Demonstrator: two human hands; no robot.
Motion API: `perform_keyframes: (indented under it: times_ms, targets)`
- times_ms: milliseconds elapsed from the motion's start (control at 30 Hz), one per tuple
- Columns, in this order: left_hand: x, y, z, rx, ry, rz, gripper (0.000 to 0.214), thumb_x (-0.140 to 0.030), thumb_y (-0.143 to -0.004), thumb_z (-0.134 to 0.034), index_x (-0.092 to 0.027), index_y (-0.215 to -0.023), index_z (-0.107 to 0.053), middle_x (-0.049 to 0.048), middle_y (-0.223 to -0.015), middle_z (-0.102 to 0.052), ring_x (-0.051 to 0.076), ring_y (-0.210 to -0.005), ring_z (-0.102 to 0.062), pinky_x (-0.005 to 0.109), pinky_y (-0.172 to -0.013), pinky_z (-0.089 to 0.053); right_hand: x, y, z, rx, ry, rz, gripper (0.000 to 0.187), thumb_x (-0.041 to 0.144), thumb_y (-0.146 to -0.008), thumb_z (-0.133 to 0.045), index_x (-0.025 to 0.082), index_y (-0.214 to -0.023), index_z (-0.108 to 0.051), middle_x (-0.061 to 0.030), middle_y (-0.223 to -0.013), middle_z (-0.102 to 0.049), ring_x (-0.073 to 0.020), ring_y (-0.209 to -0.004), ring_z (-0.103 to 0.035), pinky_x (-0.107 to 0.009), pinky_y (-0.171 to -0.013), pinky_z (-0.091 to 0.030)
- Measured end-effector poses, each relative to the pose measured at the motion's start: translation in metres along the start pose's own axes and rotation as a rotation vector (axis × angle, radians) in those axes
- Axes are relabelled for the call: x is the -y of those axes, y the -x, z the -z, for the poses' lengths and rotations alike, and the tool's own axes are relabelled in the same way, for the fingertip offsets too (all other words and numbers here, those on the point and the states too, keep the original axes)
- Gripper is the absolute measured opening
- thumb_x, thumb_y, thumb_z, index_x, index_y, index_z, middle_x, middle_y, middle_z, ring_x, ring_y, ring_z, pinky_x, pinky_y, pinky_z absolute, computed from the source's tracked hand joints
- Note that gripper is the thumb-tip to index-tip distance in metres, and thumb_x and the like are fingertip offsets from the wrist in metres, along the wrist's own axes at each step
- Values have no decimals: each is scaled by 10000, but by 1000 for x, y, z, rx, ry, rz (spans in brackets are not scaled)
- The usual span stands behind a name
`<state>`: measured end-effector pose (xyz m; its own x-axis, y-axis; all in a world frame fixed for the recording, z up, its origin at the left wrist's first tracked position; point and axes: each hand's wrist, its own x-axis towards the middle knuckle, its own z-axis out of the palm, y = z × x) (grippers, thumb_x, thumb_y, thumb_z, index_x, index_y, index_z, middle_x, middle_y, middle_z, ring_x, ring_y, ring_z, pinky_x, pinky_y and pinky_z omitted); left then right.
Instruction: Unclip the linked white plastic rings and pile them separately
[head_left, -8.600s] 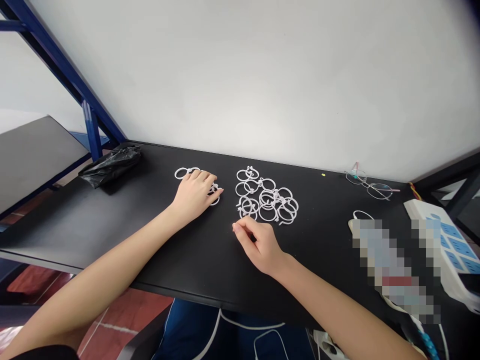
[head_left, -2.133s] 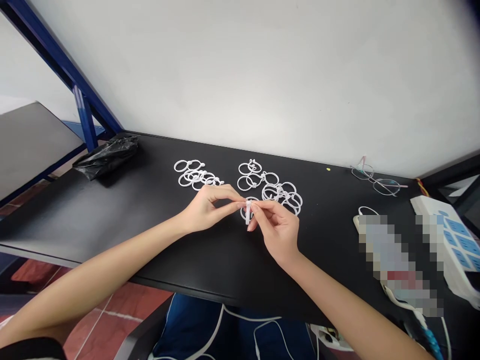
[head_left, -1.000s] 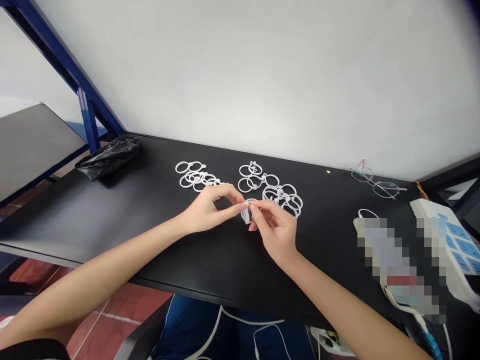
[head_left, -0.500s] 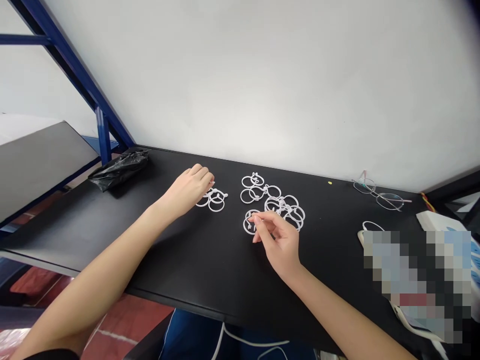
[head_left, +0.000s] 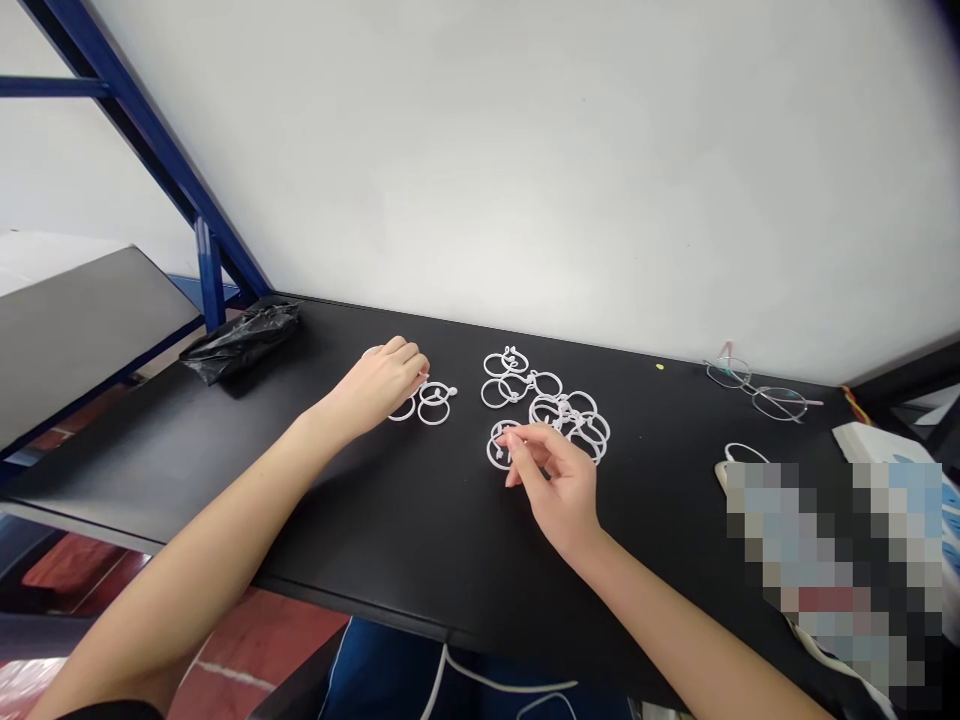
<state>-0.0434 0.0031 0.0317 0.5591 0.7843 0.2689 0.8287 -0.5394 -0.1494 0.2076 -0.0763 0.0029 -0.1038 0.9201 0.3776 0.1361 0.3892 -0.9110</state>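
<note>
A person's left hand point(head_left: 386, 385) bends over a group of white rings point(head_left: 435, 402) on a black desk point(head_left: 420, 540), its back and knuckles hiding much of the group; only a sliver of one ring shows above the wrist side and a few more below the palm. The fingers curl down with their tips mostly out of sight, and whether they grip a ring cannot be told. The right hand point(head_left: 553, 475) covers the near edge of a larger ring cluster point(head_left: 562, 406), where several loops overlap too closely to count. Its thumb and forefinger nearly meet, the other fingers loosely bent, above a set of overlapping loops point(head_left: 499, 453) that lies just beneath and beside the fingertips; whether they pinch one is unclear. The larger cluster extends beyond the knuckles toward the pale wall point(head_left: 480, 160). At right, pixelation masks most of a pale-edged device and part of a white power strip point(head_left: 862, 443), near a pair of glasses point(head_left: 754, 387). A crumpled black bag point(head_left: 244, 340) sits at far left, and the frame's bottom edge cuts off a white cable point(head_left: 435, 685).
</note>
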Motion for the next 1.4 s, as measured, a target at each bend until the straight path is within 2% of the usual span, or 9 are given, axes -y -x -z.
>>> perform_keyframes:
  times_ms: [200, 433, 633, 767, 933, 1167, 1400]
  targets:
    - [-4, 0, -3, 25, 12, -33, 212, -180, -982, -458, -128, -898, -645, 89, -868, -604, 239, -828, -537, 353, -736, -444, 2, -1, 0, -1, 7, 6, 109, 240, -928, -587, 207, -879, -678, -14, -832, -692, -84, -496, -613, -239, -500, -516]
    - [-3, 1, -6, -14, -45, -52, 282, -200, -1000, -408, -143, -853, -642, 92, -821, -594, 237, -794, -542, 354, -703, -439, 3, -2, 1, 21, 73, 6, 112, 249, -917, -588, 199, -867, -675, -11, -760, -703, -97, -463, -598, -242, -456, -495]
    - [-8, 1, -2, -44, -21, -67, 277, -199, -996, -411, -141, -848, -637, 96, -827, -591, 236, -799, -534, 356, -713, -443, -6, -6, 2, 50, 433, 179, 77, 178, -851, -625, 219, -808, -675, -13, -751, -720, -147, -614, -638, -273, -543, -493]
    - [-14, 0, 3, -63, 62, -83, 294, -215, -1008, -389, -142, -869, -638, 88, -840, -593, 224, -797, -529, 347, -709, -446, -8, -6, 3, 163, 568, 116, 114, 119, -772, -687, 230, -787, -666, -7, -774, -711, -190, -735, -649, -265, -518, -464]
    - [-27, -1, 5, -108, 187, -159, 327, -236, -1018, -388, -133, -843, -644, 77, -817, -606, 199, -761, -508, 330, -712, -446, -10, -6, 3, 212, 556, 82, 171, 54, -765, -656, 222, -794, -658, -12, -812, -713, -193, -758, -642, -262, -508, -448]
    - [-41, 0, 8, -149, 235, -240, 301, -235, -1012, -402, -131, -908, -665, 85, -831, -630, 194, -786, -528, 323, -723, -468, -8, -5, 1, 109, 487, 206, 166, 83, -821, -602, 227, -756, -652, -9, -722, -687, -176, -691, -603, -276, -520, -469]
    - [-45, 3, 8, -209, 286, -266, 238, -289, -990, -474, -144, -1097, -629, 86, -885, -646, 207, -855, -574, 324, -753, -494, -4, -5, 0, 29, 453, 335, 172, 131, -872, -613, 257, -788, -693, -12, -663, -670, -201, -733, -585, -319, -577, -527]
